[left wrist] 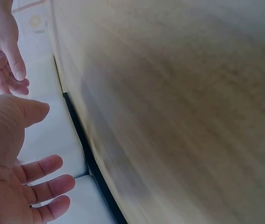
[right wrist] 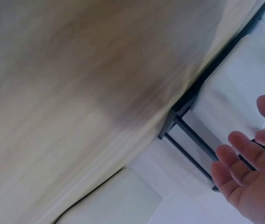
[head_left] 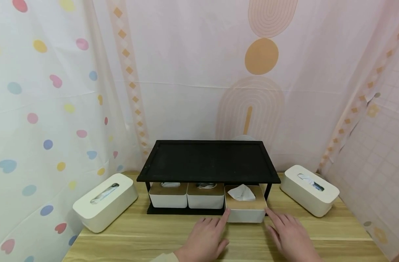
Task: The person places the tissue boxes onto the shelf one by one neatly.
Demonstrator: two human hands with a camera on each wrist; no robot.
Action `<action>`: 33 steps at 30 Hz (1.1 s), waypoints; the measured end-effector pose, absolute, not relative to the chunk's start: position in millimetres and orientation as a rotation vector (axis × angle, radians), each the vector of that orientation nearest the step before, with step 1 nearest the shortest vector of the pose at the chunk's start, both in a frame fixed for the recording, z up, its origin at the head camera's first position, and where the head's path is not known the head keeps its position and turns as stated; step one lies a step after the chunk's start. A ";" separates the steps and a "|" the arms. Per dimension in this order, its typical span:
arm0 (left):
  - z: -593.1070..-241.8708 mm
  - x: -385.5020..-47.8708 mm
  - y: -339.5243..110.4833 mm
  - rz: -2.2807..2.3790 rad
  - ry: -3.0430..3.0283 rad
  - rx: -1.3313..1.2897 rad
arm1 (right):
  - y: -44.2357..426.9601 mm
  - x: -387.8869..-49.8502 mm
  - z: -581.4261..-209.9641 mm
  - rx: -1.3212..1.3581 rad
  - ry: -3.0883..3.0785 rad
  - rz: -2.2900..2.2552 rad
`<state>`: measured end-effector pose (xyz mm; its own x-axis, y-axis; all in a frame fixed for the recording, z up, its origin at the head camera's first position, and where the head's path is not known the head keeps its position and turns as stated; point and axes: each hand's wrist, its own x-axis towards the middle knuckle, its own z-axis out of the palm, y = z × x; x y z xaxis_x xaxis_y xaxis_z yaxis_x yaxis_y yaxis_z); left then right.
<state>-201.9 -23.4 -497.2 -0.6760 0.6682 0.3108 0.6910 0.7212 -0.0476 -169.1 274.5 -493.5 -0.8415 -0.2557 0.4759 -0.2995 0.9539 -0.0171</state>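
A white tissue box (head_left: 245, 216) with a wood-look lid and a tissue sticking up sits at the right end of a black shelf's lower level, its front jutting past the boxes beside it. At its left front corner is the index fingertip of my left hand (head_left: 204, 236); the other fingers are loosely spread. My right hand (head_left: 291, 234) has its index fingertip at the right front corner. Neither hand grips anything. Two similar tissue boxes, a middle one (head_left: 206, 202) and a left one (head_left: 168, 201), stand under the black shelf top (head_left: 209, 160), which partly covers their lids.
On the wooden table (head_left: 134, 243), an all-white tissue box (head_left: 106, 202) stands left of the shelf and another white tissue box (head_left: 309, 189) stands right of it, both angled. Patterned curtains (head_left: 186, 72) hang behind and along both sides.
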 end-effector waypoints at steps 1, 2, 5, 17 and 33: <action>-496.4 -202.1 -23.1 -0.105 -2.618 -1.063 | 274.5 -169.5 -493.0 0.398 -2.616 0.128; -495.6 -202.5 -22.7 -0.105 -2.614 -1.060 | 274.5 -169.9 -492.5 0.403 -2.607 0.129; -493.8 -204.9 -21.5 -0.096 -2.594 -1.048 | 275.2 -171.4 -491.1 0.423 -2.580 0.131; -488.1 -221.1 -12.9 -0.103 -2.609 -0.955 | 274.5 -189.6 -488.9 0.423 -2.576 0.224; -487.2 -235.4 -3.2 -0.108 -2.711 -0.873 | 271.5 -204.0 -479.6 0.371 -2.720 0.307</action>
<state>-235.4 -3.2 -487.2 -0.7742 0.5594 0.2962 0.5812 0.8136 -0.0175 -204.0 271.5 -479.6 -0.8939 -0.2141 0.3938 -0.2963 0.9414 -0.1610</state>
